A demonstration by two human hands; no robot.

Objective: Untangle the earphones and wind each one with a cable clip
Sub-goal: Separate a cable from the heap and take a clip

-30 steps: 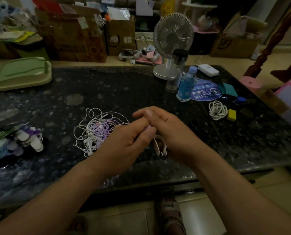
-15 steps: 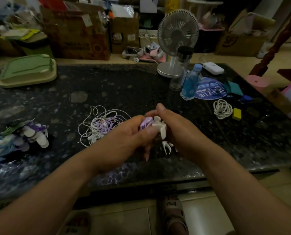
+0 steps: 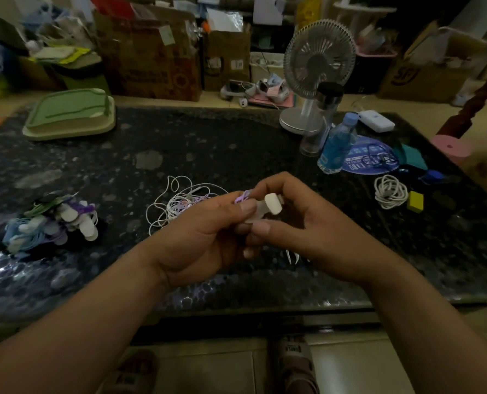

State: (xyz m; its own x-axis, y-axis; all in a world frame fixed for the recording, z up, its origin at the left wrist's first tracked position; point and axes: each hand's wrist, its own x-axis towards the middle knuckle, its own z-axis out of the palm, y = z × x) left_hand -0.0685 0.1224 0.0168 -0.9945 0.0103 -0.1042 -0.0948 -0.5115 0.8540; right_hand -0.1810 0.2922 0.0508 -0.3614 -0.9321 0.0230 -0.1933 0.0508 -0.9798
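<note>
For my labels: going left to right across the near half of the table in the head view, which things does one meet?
A pile of wound earphones → tangled earphones → held cable clip → coiled white cable → yellow block.

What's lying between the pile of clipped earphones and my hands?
The tangle of white and purple earphones, partly behind your left hand, in the head view.

A: Left arm status?
B: The left forearm is reaching in from the lower left. The left hand (image 3: 205, 234) is gripping the white clip (image 3: 272, 204) between its thumb and curled fingers.
A: Right arm status?
B: The right forearm is entering from the lower right. The right hand (image 3: 307, 226) is pinching the same clip between thumb and arched index finger. The two hands are touching at the fingertips.
</note>
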